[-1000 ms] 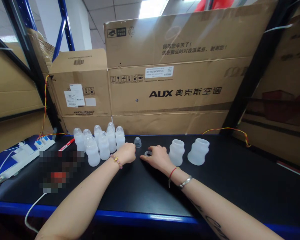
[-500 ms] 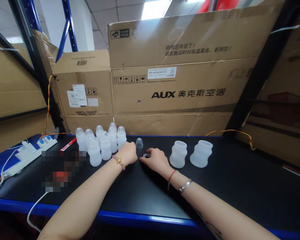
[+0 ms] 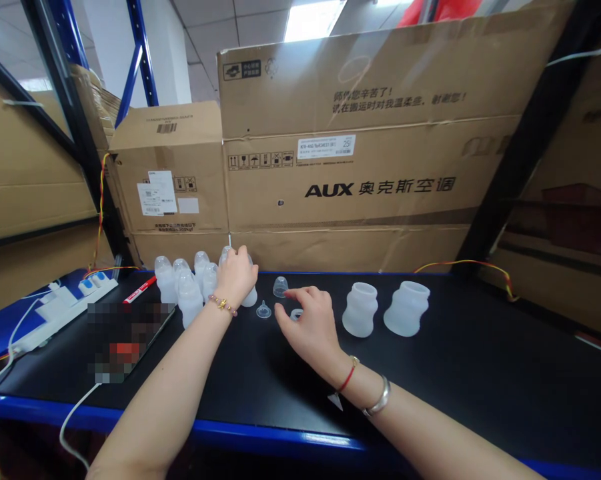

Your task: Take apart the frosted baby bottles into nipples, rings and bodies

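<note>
My left hand [image 3: 236,277] is wrapped over a translucent plastic baby bottle [image 3: 249,297] at the right of a tight group of several such bottles [image 3: 189,300], hiding most of it. My right hand [image 3: 305,325] hovers with fingers apart, nearest a small ring [image 3: 296,314] and a clear dome cap [image 3: 280,287]. Between my hands, a small clear silicone teat [image 3: 263,311] stands on the bench. Two wider frosted bottle bodies [image 3: 359,310] [image 3: 407,308] stand upright to the right of my right hand.
The black bench [image 3: 260,393] has a blue front edge. On its left lie a white power strip [image 3: 65,313], a red marker [image 3: 139,289] and a pixelated, blurred object [image 3: 130,340]. Large cardboard boxes [image 3: 350,187] stand along the back, with a white cable and coloured wires nearby.
My left hand has moved back onto a bottle in the group. A small teat now shows on the bench where that hand was. My right hand has lifted its fingers and spread them.
</note>
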### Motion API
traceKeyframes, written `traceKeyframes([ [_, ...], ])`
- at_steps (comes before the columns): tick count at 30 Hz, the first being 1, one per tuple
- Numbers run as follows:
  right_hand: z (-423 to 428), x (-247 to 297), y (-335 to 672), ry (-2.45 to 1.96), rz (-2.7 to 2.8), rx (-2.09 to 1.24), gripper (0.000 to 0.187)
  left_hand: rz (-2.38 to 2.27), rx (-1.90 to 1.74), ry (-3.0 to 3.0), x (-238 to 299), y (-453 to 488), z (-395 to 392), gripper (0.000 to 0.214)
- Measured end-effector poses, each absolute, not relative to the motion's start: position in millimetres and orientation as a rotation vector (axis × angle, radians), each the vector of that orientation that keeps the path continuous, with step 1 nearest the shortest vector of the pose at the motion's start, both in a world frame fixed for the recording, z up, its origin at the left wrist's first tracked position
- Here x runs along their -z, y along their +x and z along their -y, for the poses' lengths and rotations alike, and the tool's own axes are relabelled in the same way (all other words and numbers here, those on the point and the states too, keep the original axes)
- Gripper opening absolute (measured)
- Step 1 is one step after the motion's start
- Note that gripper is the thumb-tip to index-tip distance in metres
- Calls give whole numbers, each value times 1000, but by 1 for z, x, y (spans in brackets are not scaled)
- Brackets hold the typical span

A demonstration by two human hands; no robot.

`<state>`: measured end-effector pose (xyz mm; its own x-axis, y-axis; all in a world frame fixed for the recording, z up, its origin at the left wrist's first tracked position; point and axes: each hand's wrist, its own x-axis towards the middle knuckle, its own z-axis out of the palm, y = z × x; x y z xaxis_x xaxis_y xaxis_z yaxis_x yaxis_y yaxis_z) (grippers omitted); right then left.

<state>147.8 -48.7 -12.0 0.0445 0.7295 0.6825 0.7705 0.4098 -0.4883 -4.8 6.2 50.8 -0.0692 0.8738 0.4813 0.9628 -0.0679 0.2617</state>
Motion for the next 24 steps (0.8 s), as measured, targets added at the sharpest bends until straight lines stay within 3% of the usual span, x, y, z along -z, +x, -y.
traceKeyframes([
  [5, 51, 11, 146, -1241, 1680, -71, 31, 1993, 869, -2080, -49, -6, -8, 39],
  [10, 52, 8, 147, -1284, 1630, -250, 71, 1812, 1308, -1960, -65, -10, 5, 35],
  [16, 41, 7, 150, -1285, 1565, -408, 92, 1555, 1663, -2291, -79, -6, 21, 29],
  [18, 41, 3, 152, -1265, 1571, -460, 79, 1529, 1631, -2585, -75, -2, 21, 33],
  [21, 45, -6, 154, -1227, 1640, -574, 41, 1509, 1597, -2891, -69, 3, 19, 38],
  [24, 51, -12, 156, -1249, 1572, -620, 37, 1501, 1620, -3106, -70, 1, 18, 37],
])
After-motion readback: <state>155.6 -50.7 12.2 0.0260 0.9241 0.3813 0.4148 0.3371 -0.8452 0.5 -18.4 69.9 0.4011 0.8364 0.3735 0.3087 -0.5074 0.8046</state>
